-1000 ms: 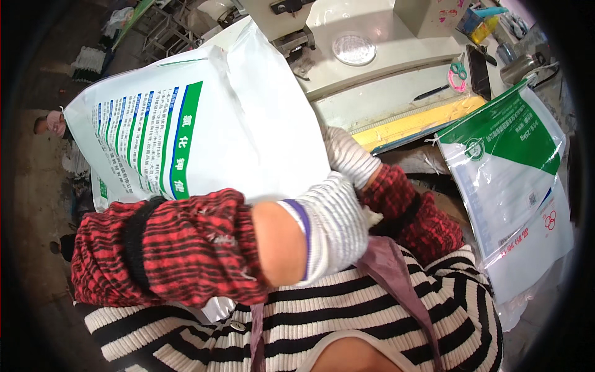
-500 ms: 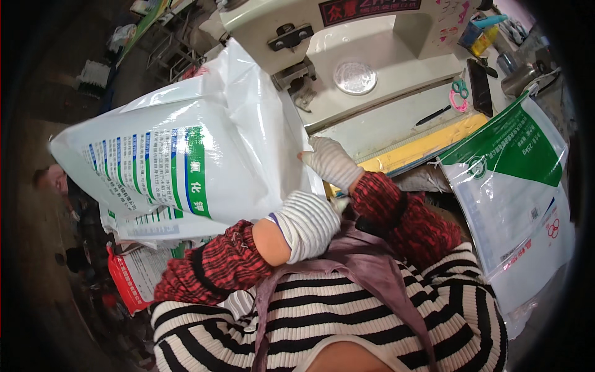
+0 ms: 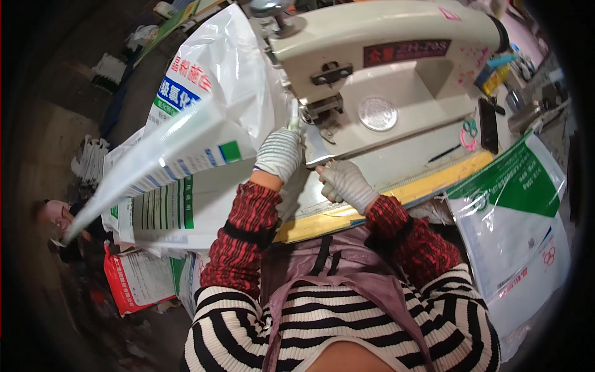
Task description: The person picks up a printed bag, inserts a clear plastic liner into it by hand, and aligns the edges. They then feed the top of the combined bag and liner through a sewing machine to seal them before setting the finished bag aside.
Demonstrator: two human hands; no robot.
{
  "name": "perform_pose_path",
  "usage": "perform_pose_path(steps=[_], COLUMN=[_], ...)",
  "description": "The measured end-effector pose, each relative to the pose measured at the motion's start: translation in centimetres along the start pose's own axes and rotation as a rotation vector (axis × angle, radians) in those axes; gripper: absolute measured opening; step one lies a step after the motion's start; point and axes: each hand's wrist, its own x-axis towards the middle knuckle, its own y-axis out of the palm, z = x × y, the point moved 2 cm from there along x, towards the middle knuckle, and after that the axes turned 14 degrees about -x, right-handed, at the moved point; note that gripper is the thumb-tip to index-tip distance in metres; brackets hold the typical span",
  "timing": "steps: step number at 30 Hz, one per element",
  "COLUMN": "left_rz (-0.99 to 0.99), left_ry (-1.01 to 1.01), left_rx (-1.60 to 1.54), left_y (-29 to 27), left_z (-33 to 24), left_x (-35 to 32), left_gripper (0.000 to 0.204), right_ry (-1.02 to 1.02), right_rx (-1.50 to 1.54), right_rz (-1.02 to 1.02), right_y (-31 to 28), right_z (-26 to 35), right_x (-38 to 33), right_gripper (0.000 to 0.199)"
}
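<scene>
A large white plastic woven sack [image 3: 238, 80] with blue, red and green print stands bent and folded at the left of the sewing machine [image 3: 372, 31]. At the sack's right edge, close to the machine's needle area, my left hand [image 3: 279, 155] in a striped whitish glove grips the plastic. My right hand [image 3: 350, 186], also gloved, rests by the front edge of the machine bed with its fingers curled in. Whatever those fingers may hold is hidden.
On the machine bed lie a black pen [image 3: 444, 153], small scissors [image 3: 469, 129] and a dark phone [image 3: 488, 126]. A yellow strip [image 3: 427, 183] runs along the front edge. Another green-and-white sack [image 3: 508, 229] hangs at the right. A red-and-white bag [image 3: 139, 282] sits lower left.
My left hand has moved up and forward from near my body to the sack's edge by the needle. The sack has swung upright and folded over. My right hand has shifted slightly down and right.
</scene>
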Motion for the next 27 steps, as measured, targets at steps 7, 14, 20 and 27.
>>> perform_pose_path(steps=[7, 14, 20, 27], left_rz=[-0.187, -0.194, -0.432, -1.430], left_ry=[-0.482, 0.149, -0.408, -0.514], left_rx=[-0.435, -0.359, -1.666, -1.776], left_y=[4.3, 10.4, 0.7, -8.3], left_z=[0.8, -0.1, 2.2, 17.8], left_x=[-2.8, -12.5, -22.1, -28.4], left_gripper=[0.033, 0.036, 0.049, 0.028], right_ry=[-0.393, -0.776, -0.573, -0.875], right_rx=[-0.194, -0.766, -0.087, -0.200], right_rz=[-0.273, -0.294, -0.093, -0.356], right_y=[1.2, 9.1, 5.5, 5.6], right_z=[3.4, 9.9, 9.8, 14.1], right_x=[-0.4, -2.6, -3.2, -8.6], right_gripper=[0.028, 0.024, 0.012, 0.009])
